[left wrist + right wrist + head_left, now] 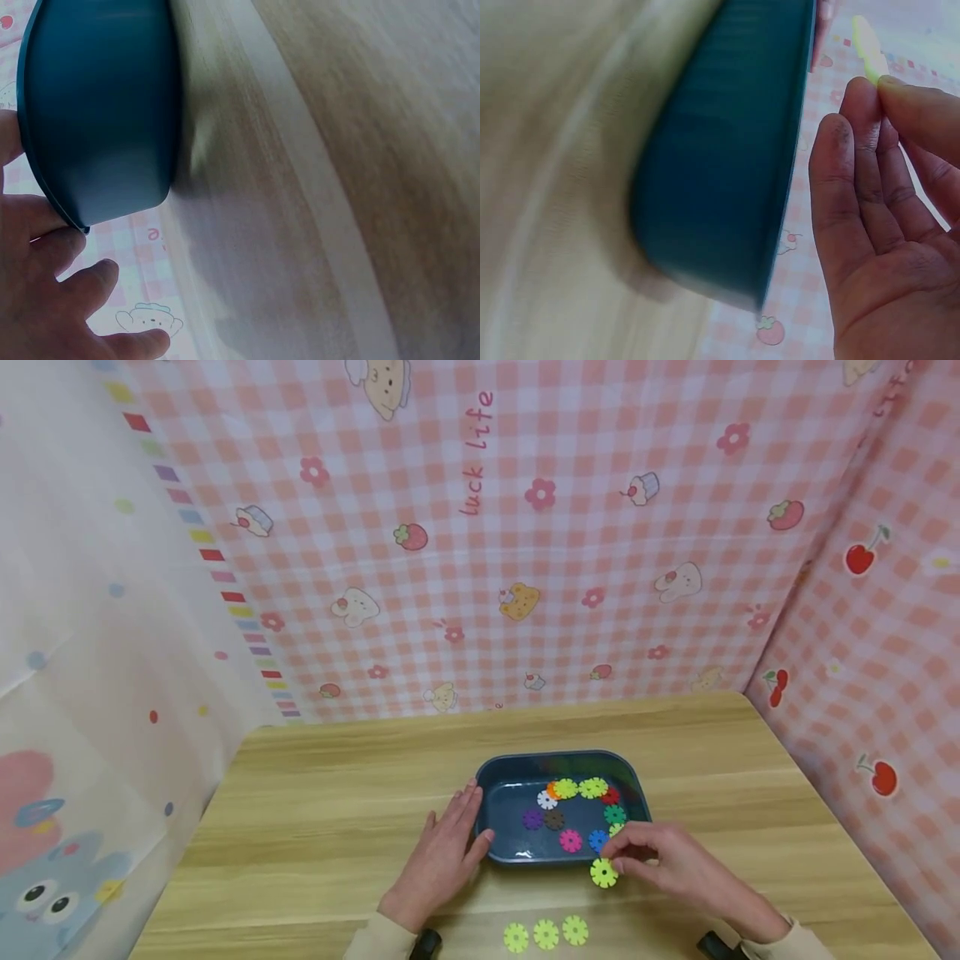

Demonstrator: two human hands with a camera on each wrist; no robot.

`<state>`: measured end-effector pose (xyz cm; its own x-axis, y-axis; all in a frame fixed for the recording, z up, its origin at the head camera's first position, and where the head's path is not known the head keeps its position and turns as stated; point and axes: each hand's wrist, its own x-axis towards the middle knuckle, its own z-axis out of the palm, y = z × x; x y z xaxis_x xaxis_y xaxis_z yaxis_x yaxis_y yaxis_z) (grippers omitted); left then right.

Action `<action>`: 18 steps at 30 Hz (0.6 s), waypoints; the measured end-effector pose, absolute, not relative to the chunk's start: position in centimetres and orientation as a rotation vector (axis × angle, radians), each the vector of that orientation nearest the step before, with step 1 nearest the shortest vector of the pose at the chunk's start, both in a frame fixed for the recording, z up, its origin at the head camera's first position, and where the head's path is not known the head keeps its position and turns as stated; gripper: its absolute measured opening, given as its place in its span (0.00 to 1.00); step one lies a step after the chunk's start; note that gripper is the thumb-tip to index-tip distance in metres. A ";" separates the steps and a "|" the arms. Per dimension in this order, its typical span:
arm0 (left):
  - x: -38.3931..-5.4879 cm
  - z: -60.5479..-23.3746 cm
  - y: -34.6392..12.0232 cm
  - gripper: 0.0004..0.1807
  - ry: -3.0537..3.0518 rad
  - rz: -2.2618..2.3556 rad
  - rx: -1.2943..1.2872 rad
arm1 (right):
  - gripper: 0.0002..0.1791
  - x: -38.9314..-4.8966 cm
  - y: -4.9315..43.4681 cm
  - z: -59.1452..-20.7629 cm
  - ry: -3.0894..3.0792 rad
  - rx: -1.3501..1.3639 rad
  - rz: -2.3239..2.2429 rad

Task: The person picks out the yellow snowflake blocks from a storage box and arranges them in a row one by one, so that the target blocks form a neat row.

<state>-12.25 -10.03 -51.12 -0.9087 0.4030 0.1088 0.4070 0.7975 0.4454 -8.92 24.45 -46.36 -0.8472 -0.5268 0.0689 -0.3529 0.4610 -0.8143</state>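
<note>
1. Cloth (570, 552) in pink check, printed with flowers, cakes and strawberries, hangs behind the work
2. Wooden table (322, 818) spreads below it, light in tone and grained
3. Dark blue tray (510, 797) with rounded corners sits on the table, between the two hands
4. Left hand (441, 860) lies against the left end of the tray, its fingers spread and mostly straight, touching the rim without grasping a piece
5. Right hand (682, 864) is at the tray's near right corner, thumb and forefinger closed narrowly on one notched disc, the other fingers loosely bent
6. Coloured discs lie inside the tray, mostly toward its right: white (547, 800), purple (532, 819), brown (553, 820), pink (571, 841), blue (598, 841), green (615, 814), red (610, 796), a partly covered orange and several yellow-green ones
7. Three yellow-green discs (546, 934) form a row on the table in front of the tray, near each other but apart
8. Pinched disc (603, 873), also yellow-green, is at the right fingertips by the tray's near edge; the right wrist view shows it nearly edge-on
</note>
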 end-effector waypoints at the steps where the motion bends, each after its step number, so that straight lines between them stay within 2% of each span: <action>1: -12.2 -51.1 -10.0 0.36 -2.971 -0.744 -0.669 | 0.06 -8.7 24.6 -46.5 2.510 -0.756 -1.333; 6: -12.3 -51.1 -10.0 0.35 -2.975 -0.742 -0.666 | 0.06 -7.7 25.0 -47.7 2.496 -0.802 -1.370; 12: -12.3 -51.1 -10.0 0.36 -2.980 -0.730 -0.671 | 0.05 -7.0 25.1 -48.8 2.397 -0.674 -1.345; 18: -12.3 -51.0 -10.0 0.36 -2.981 -0.737 -0.662 | 0.06 -6.6 24.8 -50.3 2.306 -0.697 -1.332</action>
